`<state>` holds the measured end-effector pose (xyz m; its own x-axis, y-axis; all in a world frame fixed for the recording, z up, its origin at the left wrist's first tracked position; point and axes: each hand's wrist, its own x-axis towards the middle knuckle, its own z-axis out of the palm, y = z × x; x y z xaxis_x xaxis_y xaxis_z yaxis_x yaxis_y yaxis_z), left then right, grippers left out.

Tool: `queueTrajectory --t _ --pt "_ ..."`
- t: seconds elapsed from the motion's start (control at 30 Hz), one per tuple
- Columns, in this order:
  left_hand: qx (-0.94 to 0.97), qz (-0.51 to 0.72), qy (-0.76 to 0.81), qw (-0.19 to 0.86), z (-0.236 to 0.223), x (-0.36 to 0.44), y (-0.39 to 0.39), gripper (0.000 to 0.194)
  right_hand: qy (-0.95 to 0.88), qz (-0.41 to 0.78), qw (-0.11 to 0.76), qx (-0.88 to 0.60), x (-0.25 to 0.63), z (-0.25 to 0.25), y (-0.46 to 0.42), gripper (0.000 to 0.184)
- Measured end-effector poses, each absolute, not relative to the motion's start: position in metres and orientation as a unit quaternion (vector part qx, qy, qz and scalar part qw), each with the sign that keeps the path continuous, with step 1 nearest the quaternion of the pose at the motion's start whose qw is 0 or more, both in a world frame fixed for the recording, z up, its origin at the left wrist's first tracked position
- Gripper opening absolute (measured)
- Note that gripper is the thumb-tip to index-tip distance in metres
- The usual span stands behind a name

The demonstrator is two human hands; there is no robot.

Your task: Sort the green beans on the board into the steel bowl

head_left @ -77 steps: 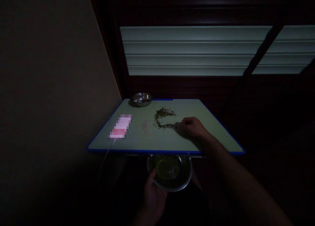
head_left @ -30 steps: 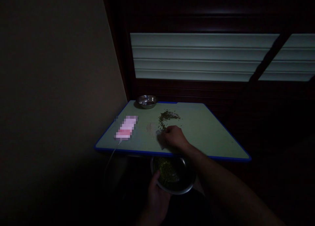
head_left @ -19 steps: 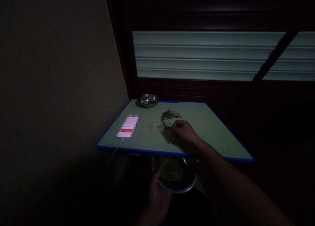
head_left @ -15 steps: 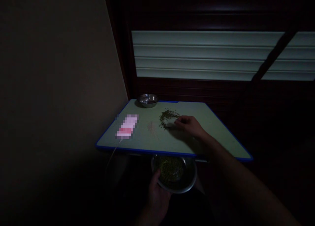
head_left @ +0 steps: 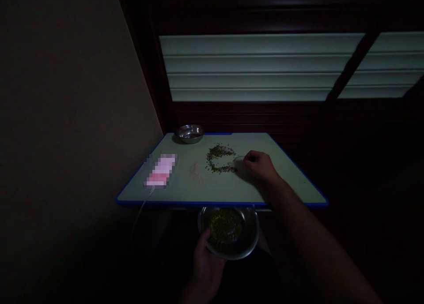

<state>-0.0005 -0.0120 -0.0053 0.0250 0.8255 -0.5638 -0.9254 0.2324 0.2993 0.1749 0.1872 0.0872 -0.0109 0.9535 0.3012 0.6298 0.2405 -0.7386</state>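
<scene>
My left hand [head_left: 206, 268] grips the near rim of a steel bowl [head_left: 247, 243] holding green grains, held below the front edge of the table [head_left: 281, 180]. My right hand [head_left: 260, 165] rests on the pale green tabletop with its fingers curled, pinching a small pale card-like thing I cannot make out. Its fingertips sit at the right end of a curved scatter of green grains [head_left: 217, 158] on the table.
A small empty steel bowl [head_left: 189, 133] stands at the table's far left corner. A phone [head_left: 161, 170] with a white cable [head_left: 141, 211] lies at the left. A faint pinkish smear [head_left: 196, 171] marks the tabletop. A wall stands left, a dark shuttered panel behind.
My right hand swept from the table's front edge back out to the right end of the grain scatter. The bowl stays under the edge in my left hand.
</scene>
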Motion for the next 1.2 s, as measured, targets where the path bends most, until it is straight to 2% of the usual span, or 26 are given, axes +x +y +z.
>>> queueTrajectory --t 0.17,0.33,0.47,0.9,1.2 --pt "-0.081 0.600 0.335 0.722 -0.002 0.000 -0.013 0.027 -0.685 0.149 0.335 -0.630 0.182 0.087 0.186 0.010" --pt "-0.082 0.596 0.351 0.718 -0.001 0.001 -0.013 0.029 -0.694 0.179 0.316 -0.621 0.182 0.086 0.188 0.008" --pt "-0.075 0.597 0.357 0.715 -0.001 0.002 -0.012 0.030 -0.705 0.225 0.320 -0.592 0.180 0.082 0.189 0.013" --pt "-0.068 0.602 0.330 0.724 -0.012 0.002 -0.012 0.039 -0.747 0.340 0.323 -0.471 0.164 0.077 0.181 0.011" --pt "-0.072 0.605 0.341 0.716 -0.008 0.002 -0.012 0.044 -0.690 0.343 0.369 -0.520 0.177 0.089 0.182 0.014"
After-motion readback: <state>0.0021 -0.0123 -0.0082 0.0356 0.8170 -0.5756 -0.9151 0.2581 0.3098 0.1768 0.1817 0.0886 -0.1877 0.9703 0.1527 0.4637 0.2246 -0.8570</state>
